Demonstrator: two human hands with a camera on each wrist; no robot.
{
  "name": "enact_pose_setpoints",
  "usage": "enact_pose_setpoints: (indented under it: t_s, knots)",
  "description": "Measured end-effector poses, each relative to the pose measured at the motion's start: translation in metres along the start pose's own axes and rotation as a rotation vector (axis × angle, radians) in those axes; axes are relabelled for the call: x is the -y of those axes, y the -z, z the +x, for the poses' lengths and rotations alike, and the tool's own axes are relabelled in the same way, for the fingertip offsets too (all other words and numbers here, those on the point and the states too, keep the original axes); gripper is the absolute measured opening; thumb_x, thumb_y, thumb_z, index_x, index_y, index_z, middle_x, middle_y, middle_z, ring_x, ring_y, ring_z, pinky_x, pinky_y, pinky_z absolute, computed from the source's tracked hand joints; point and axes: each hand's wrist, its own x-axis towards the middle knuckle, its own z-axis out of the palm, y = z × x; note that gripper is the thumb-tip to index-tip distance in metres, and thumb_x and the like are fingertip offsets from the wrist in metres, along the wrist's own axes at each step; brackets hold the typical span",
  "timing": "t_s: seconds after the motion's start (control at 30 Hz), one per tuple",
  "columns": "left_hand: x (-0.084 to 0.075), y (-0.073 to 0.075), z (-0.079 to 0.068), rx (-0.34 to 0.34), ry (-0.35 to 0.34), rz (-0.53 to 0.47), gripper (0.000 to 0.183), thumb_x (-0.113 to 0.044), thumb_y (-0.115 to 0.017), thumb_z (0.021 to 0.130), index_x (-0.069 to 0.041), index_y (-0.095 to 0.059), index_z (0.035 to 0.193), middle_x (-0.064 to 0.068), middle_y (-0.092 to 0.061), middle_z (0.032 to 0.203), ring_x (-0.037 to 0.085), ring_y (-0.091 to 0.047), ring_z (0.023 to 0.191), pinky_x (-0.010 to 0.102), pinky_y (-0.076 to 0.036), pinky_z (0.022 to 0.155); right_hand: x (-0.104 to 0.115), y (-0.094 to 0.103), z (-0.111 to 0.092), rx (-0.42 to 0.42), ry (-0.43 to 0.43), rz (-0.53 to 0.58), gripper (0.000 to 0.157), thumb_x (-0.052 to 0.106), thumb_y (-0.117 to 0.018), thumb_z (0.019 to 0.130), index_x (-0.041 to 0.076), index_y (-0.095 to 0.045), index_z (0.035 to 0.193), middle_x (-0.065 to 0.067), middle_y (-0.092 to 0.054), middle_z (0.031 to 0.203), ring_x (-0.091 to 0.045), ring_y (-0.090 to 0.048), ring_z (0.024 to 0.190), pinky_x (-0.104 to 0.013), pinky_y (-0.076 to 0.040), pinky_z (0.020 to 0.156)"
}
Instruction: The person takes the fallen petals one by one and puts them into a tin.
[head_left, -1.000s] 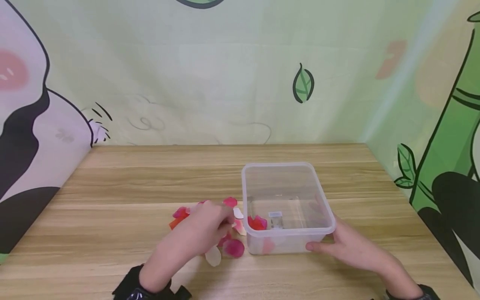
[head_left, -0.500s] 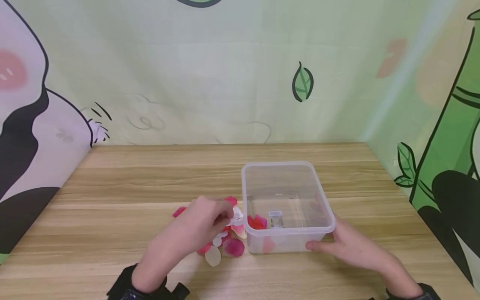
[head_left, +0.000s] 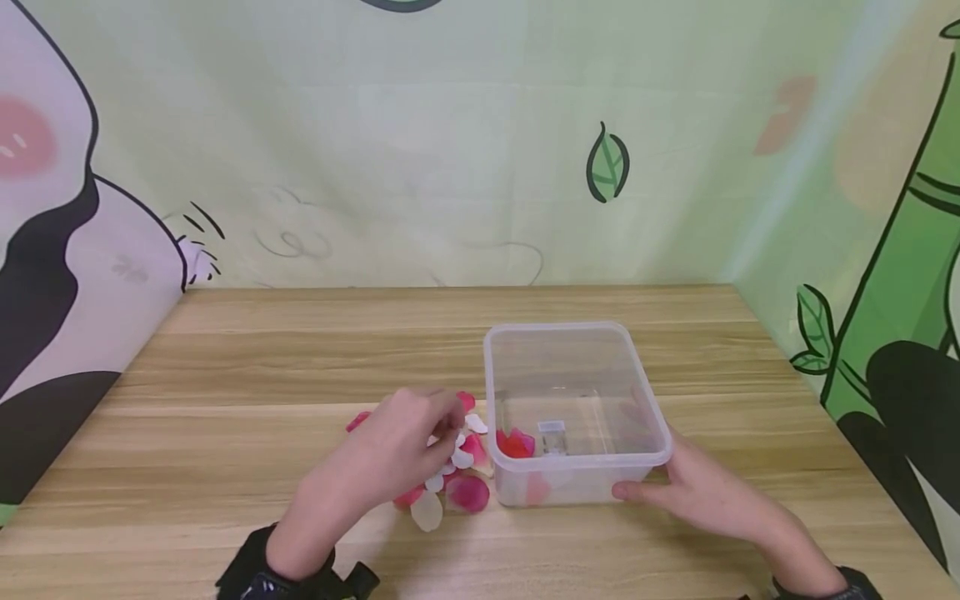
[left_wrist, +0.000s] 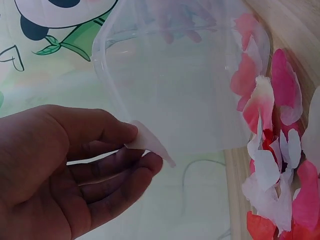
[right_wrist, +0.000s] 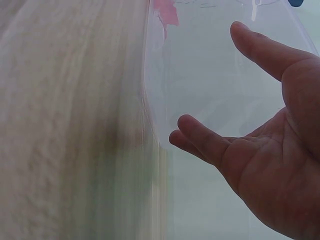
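Observation:
My left hand is above a heap of artificial flower petals in pink, red and white, left of a clear plastic box. In the left wrist view, the thumb and fingertips pinch one pale petal above the tabletop. In the head view that petal is hidden behind the hand. My right hand is at the box's near right corner, its thumb along the front wall. In the right wrist view its fingers are spread and fairly straight against the clear side.
Inside the open box lie a few red and pink petals at the left and a small clear piece with a pale top. The wooden tabletop ends at a printed cloth backdrop behind and at both sides.
My left hand has shifted slightly left and up over the heap, uncovering white petals by its fingers. The right hand and the box stay in place.

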Motion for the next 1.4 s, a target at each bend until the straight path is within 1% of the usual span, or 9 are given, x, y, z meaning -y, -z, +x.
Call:
enact_pose_setpoints:
  t_s: [0.17, 0.4, 0.53, 0.63, 0.8, 0.97, 1.1, 1.23, 1.4]
  knots:
    - [0.000, -0.002, 0.002, -0.125, -0.067, 0.009, 0.015, 0.009, -0.074, 0.087, -0.004, -0.068, 0.087, -0.004, -0.060, 0.077, 0.008, -0.057, 0.069, 0.022, -0.053, 0.062, 0.000, 0.000, 0.000, -0.002, -0.016, -0.004, 0.094, 0.032, -0.081, 0.090, 0.006, -0.024, 0.160, -0.014, -0.058, 0.139, -0.031, -0.059, 0.123, -0.043, -0.047, 0.103]
    - [-0.006, -0.005, 0.006, -0.361, -0.195, 0.017, 0.016, 0.010, -0.078, 0.084, -0.002, -0.071, 0.092, 0.003, -0.068, 0.089, 0.012, -0.064, 0.074, 0.021, -0.055, 0.066, 0.001, 0.001, 0.000, -0.005, -0.028, -0.011, 0.094, 0.034, -0.080, 0.090, 0.007, -0.024, 0.161, -0.014, -0.058, 0.140, -0.031, -0.057, 0.126, -0.051, -0.045, 0.104]
    - [-0.011, -0.008, 0.009, -0.440, -0.266, 0.004, 0.020, 0.012, -0.079, 0.082, -0.001, -0.071, 0.094, 0.003, -0.068, 0.089, 0.013, -0.065, 0.075, 0.022, -0.056, 0.065, 0.001, 0.001, 0.000, -0.005, -0.028, -0.012, 0.094, 0.034, -0.081, 0.090, 0.006, -0.024, 0.160, -0.014, -0.057, 0.141, -0.032, -0.056, 0.126, -0.052, -0.044, 0.104]
    - [-0.017, -0.010, 0.011, -0.443, -0.292, -0.005, 0.020, 0.010, -0.081, 0.082, -0.002, -0.071, 0.095, 0.003, -0.068, 0.090, 0.013, -0.066, 0.076, 0.021, -0.057, 0.068, 0.001, 0.001, 0.000, -0.004, -0.026, -0.012, 0.094, 0.034, -0.081, 0.090, 0.005, -0.025, 0.160, -0.014, -0.058, 0.140, -0.032, -0.057, 0.126, -0.050, -0.045, 0.104]
    - [-0.024, -0.014, 0.012, -0.401, -0.314, -0.008, 0.019, 0.006, -0.082, 0.083, -0.003, -0.072, 0.097, 0.003, -0.069, 0.094, 0.013, -0.067, 0.081, 0.017, -0.056, 0.073, 0.002, 0.001, 0.000, -0.002, -0.026, -0.010, 0.094, 0.033, -0.081, 0.090, 0.006, -0.024, 0.160, -0.013, -0.058, 0.140, -0.031, -0.057, 0.125, -0.047, -0.046, 0.103]
    - [-0.027, -0.019, 0.013, -0.369, -0.348, -0.023, 0.021, 0.007, -0.081, 0.084, -0.003, -0.071, 0.100, 0.004, -0.067, 0.095, 0.012, -0.064, 0.078, 0.015, -0.053, 0.069, 0.002, 0.001, 0.000, 0.000, -0.024, -0.005, 0.093, 0.033, -0.081, 0.090, 0.007, -0.025, 0.160, -0.013, -0.058, 0.140, -0.031, -0.057, 0.125, -0.046, -0.046, 0.103]
    - [-0.026, -0.021, 0.014, -0.372, -0.352, -0.020, 0.023, 0.007, -0.081, 0.084, -0.003, -0.071, 0.101, 0.004, -0.068, 0.095, 0.012, -0.064, 0.077, 0.014, -0.053, 0.069, 0.002, 0.001, 0.000, 0.001, -0.023, 0.000, 0.092, 0.032, -0.081, 0.090, 0.009, -0.025, 0.160, -0.011, -0.059, 0.139, -0.031, -0.058, 0.125, -0.043, -0.047, 0.103]
    - [-0.025, -0.017, 0.012, -0.374, -0.314, -0.002, 0.023, 0.005, -0.082, 0.084, -0.004, -0.071, 0.104, 0.004, -0.069, 0.096, 0.013, -0.065, 0.078, 0.017, -0.055, 0.070, 0.001, 0.001, 0.000, 0.001, -0.023, 0.003, 0.092, 0.032, -0.081, 0.090, 0.010, -0.025, 0.160, -0.011, -0.059, 0.138, -0.031, -0.058, 0.124, -0.041, -0.047, 0.103]
    - [-0.024, -0.011, 0.008, -0.342, -0.212, 0.010, 0.022, 0.000, -0.081, 0.087, -0.006, -0.073, 0.107, 0.001, -0.070, 0.101, 0.014, -0.068, 0.085, 0.022, -0.057, 0.074, 0.001, 0.000, 0.000, 0.001, -0.017, 0.006, 0.092, 0.032, -0.081, 0.090, 0.009, -0.026, 0.160, -0.012, -0.059, 0.138, -0.032, -0.059, 0.124, -0.041, -0.047, 0.103]
